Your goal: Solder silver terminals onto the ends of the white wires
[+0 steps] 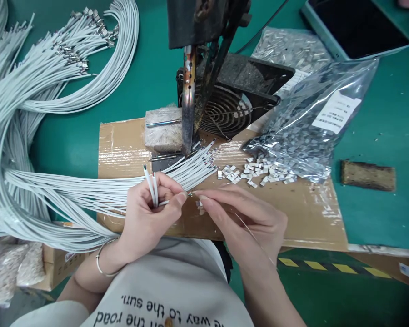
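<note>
My left hand (150,213) is closed on a few white cables (153,188), pinching one cable end between thumb and forefinger, with two ends sticking up past the fingers. My right hand (240,215) pinches a small metal terminal (199,205) right beside that cable tip; a thin wire runs over the back of this hand. Both hands hover over a taped cardboard sheet (300,209) at the near table edge. A row of stripped white cable ends (194,165) lies fanned on the cardboard just beyond my fingers.
A soldering iron on a dark stand (188,97) and a black fan (235,102) sit behind the cardboard. Loose metal terminals (255,172) spill from a clear bag (310,131). White cable bundles (37,91) fill the left. A tablet (354,25) lies far right.
</note>
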`<action>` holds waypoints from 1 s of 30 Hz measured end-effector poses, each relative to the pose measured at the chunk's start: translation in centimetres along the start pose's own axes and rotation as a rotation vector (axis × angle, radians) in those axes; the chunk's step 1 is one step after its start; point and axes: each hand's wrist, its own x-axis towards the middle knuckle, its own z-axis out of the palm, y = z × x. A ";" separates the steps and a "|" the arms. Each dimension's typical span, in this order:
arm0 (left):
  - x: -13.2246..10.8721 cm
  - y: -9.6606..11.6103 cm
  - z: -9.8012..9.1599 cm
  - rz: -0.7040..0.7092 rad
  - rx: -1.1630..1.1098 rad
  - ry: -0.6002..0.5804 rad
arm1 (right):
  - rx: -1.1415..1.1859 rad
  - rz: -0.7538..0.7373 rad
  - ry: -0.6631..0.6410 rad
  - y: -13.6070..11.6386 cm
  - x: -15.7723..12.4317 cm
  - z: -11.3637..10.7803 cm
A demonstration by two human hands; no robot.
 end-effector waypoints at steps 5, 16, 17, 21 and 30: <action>0.3 0.2 0.2 0.001 0.032 0.022 | 0.009 0.025 0.012 0.2 0.0 0.2; 1.3 1.6 1.3 0.004 0.081 0.060 | 0.008 -0.015 0.001 0.1 0.0 0.2; 1.1 1.2 1.0 0.000 0.077 0.060 | -0.004 -0.012 0.011 0.1 0.0 0.1; 0.3 0.1 0.1 -0.004 0.038 0.027 | -0.014 -0.003 0.040 0.3 0.0 0.2; 0.3 -0.1 0.0 -0.002 -0.002 0.001 | 0.035 -0.009 0.009 0.5 -0.2 0.6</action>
